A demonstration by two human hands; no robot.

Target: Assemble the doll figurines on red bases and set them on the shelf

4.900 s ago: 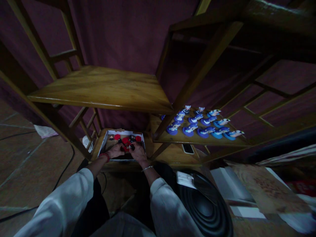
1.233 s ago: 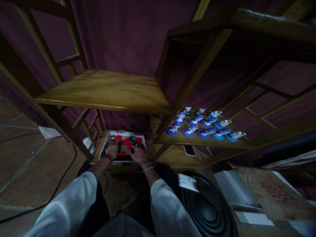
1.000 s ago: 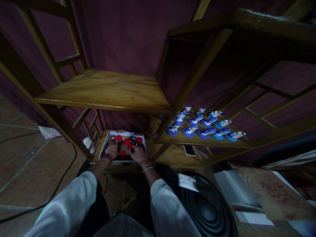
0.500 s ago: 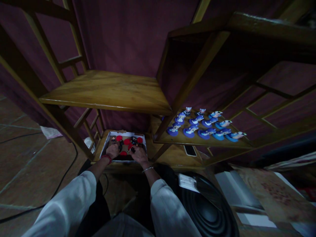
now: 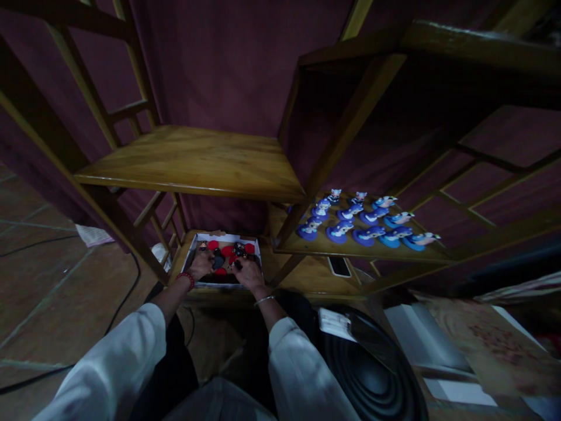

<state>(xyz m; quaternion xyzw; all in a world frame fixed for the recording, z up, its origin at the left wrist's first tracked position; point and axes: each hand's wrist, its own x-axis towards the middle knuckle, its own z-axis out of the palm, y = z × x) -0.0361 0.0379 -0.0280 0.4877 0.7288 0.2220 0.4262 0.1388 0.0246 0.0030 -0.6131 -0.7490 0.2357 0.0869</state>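
A shallow white cardboard box [image 5: 258, 248] lies on the low shelf, with several small figurines on red and dark round bases inside. My left hand [image 5: 200, 267], with a red bead bracelet at its wrist, reaches into the left side of the box. Its fingers are closed on a figurine with a dark grey base [image 5: 218, 261]. On the right side, my right hand [image 5: 249, 275], wearing a silver bangle, has its fingers closed on a small black-and-red figurine [image 5: 237, 265]. Both hands partly cover what they hold.
Several purple and blue figurines [image 5: 339, 230] stand on a raised wooden shelf to the right. A phone [image 5: 339, 266] lies below them. Above the box is another wooden shelf [image 5: 197, 158]. A black ribbed round object [image 5: 372, 374] bears a white packet [image 5: 335, 323].
My left hand has turned slightly, and more of the dark grey base now shows beside its fingers. My right hand stays at nearly the same spot over the box.
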